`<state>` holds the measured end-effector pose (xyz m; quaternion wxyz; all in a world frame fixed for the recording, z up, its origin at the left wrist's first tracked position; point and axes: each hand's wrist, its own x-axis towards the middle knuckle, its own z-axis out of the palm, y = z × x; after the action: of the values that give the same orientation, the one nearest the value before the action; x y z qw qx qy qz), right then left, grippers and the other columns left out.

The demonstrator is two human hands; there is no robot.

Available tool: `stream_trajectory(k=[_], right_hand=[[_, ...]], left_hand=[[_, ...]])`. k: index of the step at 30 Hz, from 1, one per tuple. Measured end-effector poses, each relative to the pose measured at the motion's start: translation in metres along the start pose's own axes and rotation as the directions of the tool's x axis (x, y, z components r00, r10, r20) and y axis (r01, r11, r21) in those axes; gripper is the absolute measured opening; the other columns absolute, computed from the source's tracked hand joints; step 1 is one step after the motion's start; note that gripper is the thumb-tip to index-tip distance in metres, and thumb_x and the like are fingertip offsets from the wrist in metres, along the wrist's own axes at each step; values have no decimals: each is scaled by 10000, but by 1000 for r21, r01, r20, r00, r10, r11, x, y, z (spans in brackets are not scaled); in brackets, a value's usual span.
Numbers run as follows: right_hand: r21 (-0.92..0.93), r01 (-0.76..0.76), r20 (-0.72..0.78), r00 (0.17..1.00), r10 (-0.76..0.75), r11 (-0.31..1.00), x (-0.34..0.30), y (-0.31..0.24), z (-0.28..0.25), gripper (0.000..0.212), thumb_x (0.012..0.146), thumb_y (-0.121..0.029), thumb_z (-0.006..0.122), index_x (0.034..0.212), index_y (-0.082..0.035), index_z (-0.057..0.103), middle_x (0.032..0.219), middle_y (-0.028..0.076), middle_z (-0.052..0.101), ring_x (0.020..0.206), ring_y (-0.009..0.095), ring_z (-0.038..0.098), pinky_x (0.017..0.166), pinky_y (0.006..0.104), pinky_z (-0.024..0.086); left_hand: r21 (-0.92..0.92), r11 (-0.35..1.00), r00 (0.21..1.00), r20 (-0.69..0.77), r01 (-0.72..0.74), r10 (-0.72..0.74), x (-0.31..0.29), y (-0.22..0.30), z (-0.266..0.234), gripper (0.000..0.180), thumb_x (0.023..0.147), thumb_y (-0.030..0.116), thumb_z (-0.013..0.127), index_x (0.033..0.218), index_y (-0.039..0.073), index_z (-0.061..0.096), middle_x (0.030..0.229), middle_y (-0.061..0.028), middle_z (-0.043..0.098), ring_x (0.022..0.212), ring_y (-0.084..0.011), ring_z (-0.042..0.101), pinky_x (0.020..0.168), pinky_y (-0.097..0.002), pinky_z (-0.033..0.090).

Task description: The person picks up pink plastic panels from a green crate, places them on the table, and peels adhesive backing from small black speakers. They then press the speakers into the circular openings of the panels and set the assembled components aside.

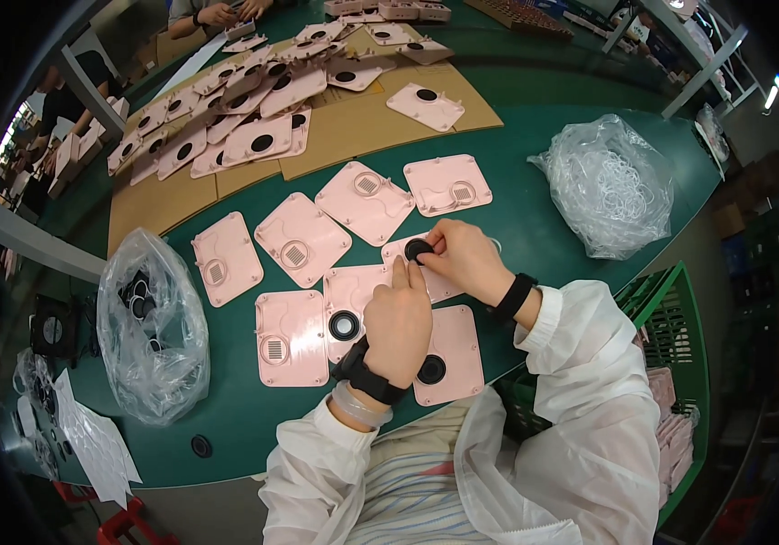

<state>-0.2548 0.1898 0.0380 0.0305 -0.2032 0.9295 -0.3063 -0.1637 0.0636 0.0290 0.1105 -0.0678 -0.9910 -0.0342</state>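
Thumb and fingers of my right hand (469,261) pinch the edge of a black round disc (417,250). That disc lies over a pink plastic panel (445,289), partly covered by my hands. My left hand (398,325) reaches onto the same panel with two fingers stretched out beside the disc; its other fingers are mostly hidden. Under and beside my left wrist, a second pink panel (342,283) carries a black ring part with a pale centre (344,325). Another panel (460,350) to the right bears a black disc (431,368). Several bare panels (294,359) with round slotted grilles lie around.
A clear bag of black round parts (153,363) stands left; a clear bag of white rings (603,222) lies right. Panels with black discs (262,143) pile on cardboard (344,145) at the back. A green crate (694,363) is at lower right. Other people's hands (218,14) work across the table.
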Motion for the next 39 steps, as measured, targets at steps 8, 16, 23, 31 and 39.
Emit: stream_trajectory(k=[8, 16, 23, 31, 39], right_hand=[[52, -124, 9, 992, 124, 991, 2, 7, 3, 271, 745, -171, 753, 857, -14, 563, 739, 102, 648, 672, 229, 639, 610, 323, 504], [147, -190, 67, 981, 182, 971, 14, 14, -2, 261, 766, -207, 735, 850, -16, 579, 746, 114, 673, 705, 256, 669, 626, 331, 517], [143, -188, 52, 982, 183, 972, 13, 9, -4, 232, 800, -179, 714, 829, 1, 570, 693, 102, 674, 642, 210, 671, 596, 297, 504], [244, -291, 128, 955, 267, 925, 17, 7, -6, 228, 809, -167, 710, 820, 2, 557, 654, 103, 671, 595, 181, 669, 570, 281, 494], [112, -150, 2, 989, 151, 982, 12, 3, 0, 235, 824, -199, 707, 834, -25, 550, 683, 77, 663, 600, 159, 639, 549, 291, 483]], left_hand=[[-69, 998, 1000, -25, -13, 11, 14, -4, 5, 291, 781, 98, 595, 1067, 45, 584, 1317, -99, 548, 632, -197, 629, 522, -270, 530], [-58, 998, 999, -8, -34, 34, 21, -3, 12, 252, 784, 109, 595, 1029, 55, 572, 1335, -93, 538, 636, -206, 635, 530, -277, 534], [-76, 992, 994, 11, -105, 106, 26, -11, 12, 230, 777, 106, 595, 998, 49, 562, 1336, -120, 540, 621, -203, 638, 517, -273, 532], [-79, 988, 990, 22, -135, 137, 27, -11, 13, 149, 777, 108, 588, 906, 57, 534, 1330, -149, 539, 612, -201, 646, 502, -281, 530], [-161, 975, 987, 36, -151, 158, 28, -17, 6, 171, 794, 71, 550, 961, 41, 531, 1312, -162, 543, 590, -216, 645, 547, -299, 523]])
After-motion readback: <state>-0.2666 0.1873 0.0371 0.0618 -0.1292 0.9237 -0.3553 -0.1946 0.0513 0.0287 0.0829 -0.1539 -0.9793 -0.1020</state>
